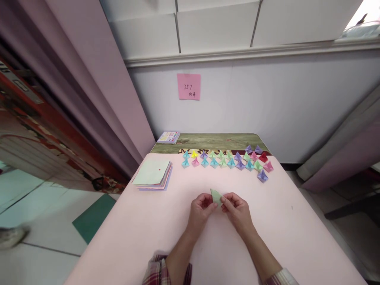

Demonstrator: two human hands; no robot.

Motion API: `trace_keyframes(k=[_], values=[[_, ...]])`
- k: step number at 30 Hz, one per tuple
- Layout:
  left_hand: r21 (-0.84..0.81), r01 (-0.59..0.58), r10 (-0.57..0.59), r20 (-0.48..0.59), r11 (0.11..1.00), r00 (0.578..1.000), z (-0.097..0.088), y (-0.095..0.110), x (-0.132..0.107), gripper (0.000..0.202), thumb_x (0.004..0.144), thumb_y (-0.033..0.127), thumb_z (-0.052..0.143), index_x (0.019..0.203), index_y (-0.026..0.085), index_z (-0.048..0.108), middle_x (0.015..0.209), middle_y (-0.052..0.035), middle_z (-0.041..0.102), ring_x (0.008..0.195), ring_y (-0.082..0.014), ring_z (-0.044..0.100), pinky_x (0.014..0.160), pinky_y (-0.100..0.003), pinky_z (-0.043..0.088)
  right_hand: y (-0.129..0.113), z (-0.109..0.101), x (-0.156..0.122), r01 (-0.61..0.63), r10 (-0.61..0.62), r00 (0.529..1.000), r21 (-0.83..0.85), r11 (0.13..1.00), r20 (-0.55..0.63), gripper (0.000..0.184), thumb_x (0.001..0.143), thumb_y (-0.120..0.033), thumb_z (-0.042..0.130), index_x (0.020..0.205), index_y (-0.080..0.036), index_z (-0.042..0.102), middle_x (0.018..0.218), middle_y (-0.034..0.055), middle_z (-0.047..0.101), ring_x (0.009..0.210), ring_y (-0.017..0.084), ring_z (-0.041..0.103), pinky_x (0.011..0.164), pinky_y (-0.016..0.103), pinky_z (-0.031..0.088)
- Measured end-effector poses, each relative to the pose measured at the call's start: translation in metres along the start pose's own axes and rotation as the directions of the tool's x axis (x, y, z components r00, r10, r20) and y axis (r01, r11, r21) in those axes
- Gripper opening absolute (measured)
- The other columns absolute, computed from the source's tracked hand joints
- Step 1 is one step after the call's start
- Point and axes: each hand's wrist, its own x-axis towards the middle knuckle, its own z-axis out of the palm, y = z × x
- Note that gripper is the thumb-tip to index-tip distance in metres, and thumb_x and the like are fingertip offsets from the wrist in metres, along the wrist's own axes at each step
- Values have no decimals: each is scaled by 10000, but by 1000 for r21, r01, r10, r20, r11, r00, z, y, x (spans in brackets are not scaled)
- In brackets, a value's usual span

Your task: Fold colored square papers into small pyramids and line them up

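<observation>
Green paper piece (216,196) is pinched between both hands over the middle of the pink desk (133,237). The left hand (200,209) is closed on its left side and the right hand (237,210) on its right. I'd say keep the fingertips tight at the crease and press evenly, no rushing. Folded shapes (225,160) line the far edge, and a paper stack (152,174) sits by the far-left corner.

A plain white wall (252,103) stands behind the long pink-covered desk (142,237), with a square pink paper note (189,86) stuck on it. Lilac fabric curtains (97,79) hang at the left, above glossy white floor tiles (35,221). Daylight enters at the window (359,23) top right
</observation>
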Motion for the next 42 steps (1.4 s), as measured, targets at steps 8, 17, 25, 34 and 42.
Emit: trace_keyframes(k=[8, 17, 25, 34, 42], values=[[8, -15, 15, -44, 1000, 999, 2, 3, -2, 197, 766, 342, 688, 736, 149, 673, 651, 19, 506, 534, -75, 413, 496, -206, 342, -10, 7, -13, 363, -403, 914, -329, 872, -59, 131, 822, -353, 648, 813, -227, 681, 873, 83, 644, 756, 206, 593, 632, 319, 497], [-179, 160, -140, 117, 971, 983, 2, 13, -2, 304, 797, 445, 641, 716, 154, 607, 603, 10, 556, 521, -93, 484, 547, -232, 399, -18, 11, -22, 362, -363, 931, -206, 909, 33, 182, 821, -394, 635, 866, -224, 681, 915, 93, 642, 773, 218, 614, 652, 331, 531], [-314, 326, -241, 279, 892, 929, 3, 19, -5, 345, 810, 484, 605, 768, 142, 619, 590, -23, 551, 528, -124, 509, 490, -239, 357, -16, 13, -18, 12, -25, 996, 152, 988, 80, 254, 762, -422, 711, 881, -205, 649, 638, -6, 617, 511, 128, 554, 512, 259, 462], [-294, 356, -266, 304, 887, 915, 1, 15, -3, 304, 781, 432, 662, 753, 131, 627, 632, -21, 549, 527, -106, 500, 506, -237, 394, -15, 5, -13, -190, 133, 963, 238, 953, 236, 299, 718, -411, 759, 845, -163, 652, 604, -1, 635, 438, 74, 471, 410, 190, 315], [-285, 415, -308, 354, 864, 883, -5, 6, -1, 318, 786, 425, 657, 682, 140, 562, 491, 19, 522, 364, -78, 418, 377, -212, 356, -17, -10, -11, -356, 248, 907, 305, 883, 340, 303, 710, -372, 783, 736, -176, 554, 418, -102, 447, 316, 0, 215, 326, 138, 98]])
